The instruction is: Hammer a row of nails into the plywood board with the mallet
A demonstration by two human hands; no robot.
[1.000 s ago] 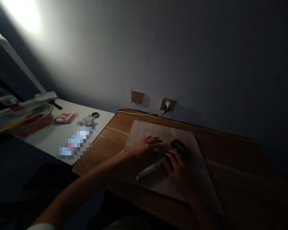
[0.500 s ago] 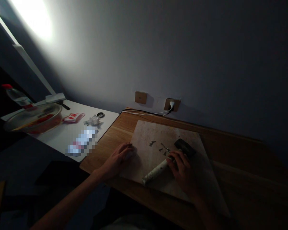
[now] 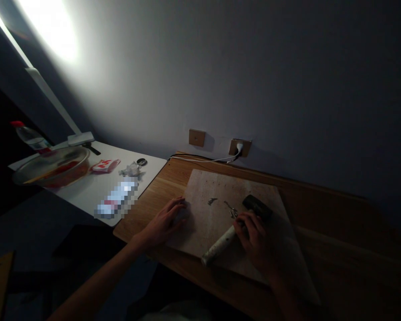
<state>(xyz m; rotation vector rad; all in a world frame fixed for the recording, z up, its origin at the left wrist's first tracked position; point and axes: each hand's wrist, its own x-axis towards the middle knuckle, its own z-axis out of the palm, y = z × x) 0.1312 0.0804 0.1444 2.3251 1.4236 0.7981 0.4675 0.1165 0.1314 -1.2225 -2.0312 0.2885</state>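
Observation:
A pale square board (image 3: pixel 217 240) lies on the wooden desk. My left hand (image 3: pixel 169 218) rests at its left edge, fingers loosely stretched and holding nothing. On the board lies a hammer with a dark head (image 3: pixel 256 207) and a worn, light handle (image 3: pixel 218 245). My right hand (image 3: pixel 254 232) reaches over the handle near the head, fingers curled together. Its fingertips are at a small bunch of nails (image 3: pixel 233 209) and seem to pinch their lower ends; the grip is partly hidden. Another little cluster of nails (image 3: pixel 211 201) lies left of it.
Along the board's far side runs a row of small marks (image 3: pixel 218 183). Left stands a white table (image 3: pixel 76 198) with a covered bowl (image 3: pixel 53 167), a bottle (image 3: pixel 31 138), a red-and-white packet (image 3: pixel 106 166), crumpled plastic (image 3: pixel 131 170) and a lamp (image 3: pixel 53 96). Cables (image 3: pixel 200 158) trail from a wall socket (image 3: pixel 239 147).
The loose nails by my right hand, spread apart before, are now bunched together at its fingertips. My left hand's fingers have spread a little. The view has shifted slightly.

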